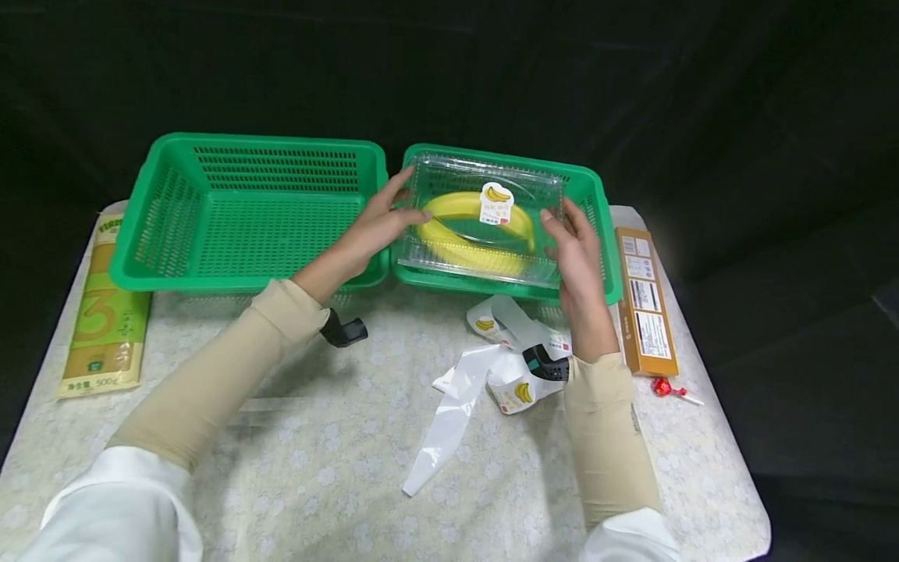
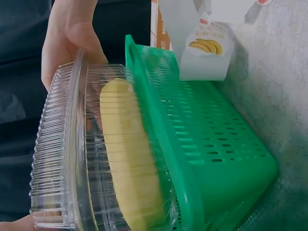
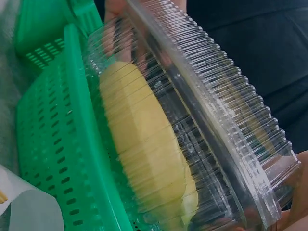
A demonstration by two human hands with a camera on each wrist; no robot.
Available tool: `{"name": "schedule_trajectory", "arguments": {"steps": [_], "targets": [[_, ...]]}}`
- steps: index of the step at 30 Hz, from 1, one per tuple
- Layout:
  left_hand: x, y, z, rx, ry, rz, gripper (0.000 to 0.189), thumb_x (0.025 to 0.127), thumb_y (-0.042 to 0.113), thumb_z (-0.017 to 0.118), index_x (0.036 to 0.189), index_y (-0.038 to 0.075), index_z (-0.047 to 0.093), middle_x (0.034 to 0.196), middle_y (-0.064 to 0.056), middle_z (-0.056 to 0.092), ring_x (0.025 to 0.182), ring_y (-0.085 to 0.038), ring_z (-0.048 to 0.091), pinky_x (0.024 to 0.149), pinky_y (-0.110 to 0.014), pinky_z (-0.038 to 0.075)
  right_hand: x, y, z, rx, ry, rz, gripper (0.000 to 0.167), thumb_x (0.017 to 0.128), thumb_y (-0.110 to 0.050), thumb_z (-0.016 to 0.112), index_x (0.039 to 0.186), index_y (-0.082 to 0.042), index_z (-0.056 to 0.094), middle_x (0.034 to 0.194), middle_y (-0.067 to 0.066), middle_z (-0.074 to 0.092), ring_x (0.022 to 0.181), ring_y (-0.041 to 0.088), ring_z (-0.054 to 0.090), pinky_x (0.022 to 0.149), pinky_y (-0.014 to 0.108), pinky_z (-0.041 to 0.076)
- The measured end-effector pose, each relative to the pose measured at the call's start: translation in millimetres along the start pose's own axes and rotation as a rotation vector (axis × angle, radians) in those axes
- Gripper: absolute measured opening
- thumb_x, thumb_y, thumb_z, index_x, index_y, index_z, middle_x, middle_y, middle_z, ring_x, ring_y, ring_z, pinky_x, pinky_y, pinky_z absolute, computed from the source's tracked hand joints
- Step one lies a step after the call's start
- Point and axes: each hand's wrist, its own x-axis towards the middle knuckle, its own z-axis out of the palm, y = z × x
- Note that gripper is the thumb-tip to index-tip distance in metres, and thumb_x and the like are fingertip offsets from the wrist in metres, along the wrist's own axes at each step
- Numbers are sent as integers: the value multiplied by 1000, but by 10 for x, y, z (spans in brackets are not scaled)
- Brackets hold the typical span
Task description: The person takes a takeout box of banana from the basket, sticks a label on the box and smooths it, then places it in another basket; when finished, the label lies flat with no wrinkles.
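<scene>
Between both hands is a clear plastic box (image 1: 442, 173) with a ribbed edge and bananas (image 1: 460, 205) inside. A white sticker with a banana picture (image 1: 495, 211) sits on its lid. My left hand (image 1: 372, 228) holds the box's left end, thumb on top. At the right end, my right hand (image 1: 581, 257) grips it with the thumb over the lid. The box is over the right green basket (image 1: 609, 257); in the left wrist view its lower part, with a banana (image 2: 130, 154), lies inside the basket's rim (image 2: 166, 139).
A second green basket (image 1: 260, 234) stands to the left. Beside it lies a green and yellow packet (image 1: 105, 312). A strip of banana stickers (image 1: 449, 421) curls on the table in front. On the right are an orange box (image 1: 644, 304) and a red lollipop (image 1: 662, 386).
</scene>
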Motion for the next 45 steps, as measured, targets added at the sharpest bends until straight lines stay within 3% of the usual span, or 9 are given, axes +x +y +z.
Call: {"name": "schedule_trajectory", "arguments": {"steps": [6,17,30,37,38,40,42,44,45], "targets": [[56,-44,-16,6,11,-40,82,99,26,60,162,35,9,169,-3,18,155,-20,23,116,-48,38,103,28,25,-32,-12,11,70,100,-36,60,160,-21,28,168,4,24,155,19,24,122,49,32],[219,-1,91,83,-35,-112,84,100,28,59,163,30,5,171,-5,12,157,-25,18,125,-52,25,295,177,-115,-152,-41,53,69,102,-33,56,161,-17,25,159,16,38,145,29,40,119,52,37],[418,5,284,221,-46,-136,85,102,25,51,163,18,-8,172,-2,-4,159,-25,2,129,-50,15,499,267,-258,-332,-194,135,77,103,-39,51,163,-13,11,162,19,32,146,34,39,116,50,40],[549,-118,401,231,-63,-165,86,103,25,50,162,15,-12,171,-10,7,157,-28,17,126,-49,24,536,327,-288,-375,-216,157,77,104,-38,49,163,-12,7,166,20,21,147,39,34,117,55,37],[576,-139,424,252,-70,-175,87,103,26,49,161,14,-14,170,-12,17,148,-28,36,121,-46,33,540,337,-297,-384,-220,163,76,105,-37,48,163,-11,6,166,20,20,147,39,34,118,55,37],[626,-176,474,299,-82,-192,88,103,25,48,160,13,-17,158,-16,39,106,-22,61,96,-38,48,548,353,-317,-408,-225,177,76,106,-37,46,163,-12,4,167,20,17,148,40,33,119,55,36],[665,-207,516,341,-76,-208,87,103,23,47,160,12,-18,130,-16,60,63,-14,49,67,-32,44,560,363,-328,-432,-224,190,75,106,-36,46,163,-13,4,169,18,13,150,40,29,121,56,32],[692,-228,542,373,-54,-219,86,102,18,46,160,11,-17,92,-9,59,47,-11,23,52,-29,29,572,363,-320,-458,-223,199,75,106,-37,46,163,-14,4,170,16,8,154,39,21,124,57,26],[696,-231,549,384,-40,-222,86,101,16,46,160,11,-16,80,-5,53,44,-10,22,49,-28,26,581,362,-314,-468,-221,204,75,106,-37,46,164,-15,4,171,15,6,155,39,17,125,57,23]]}}
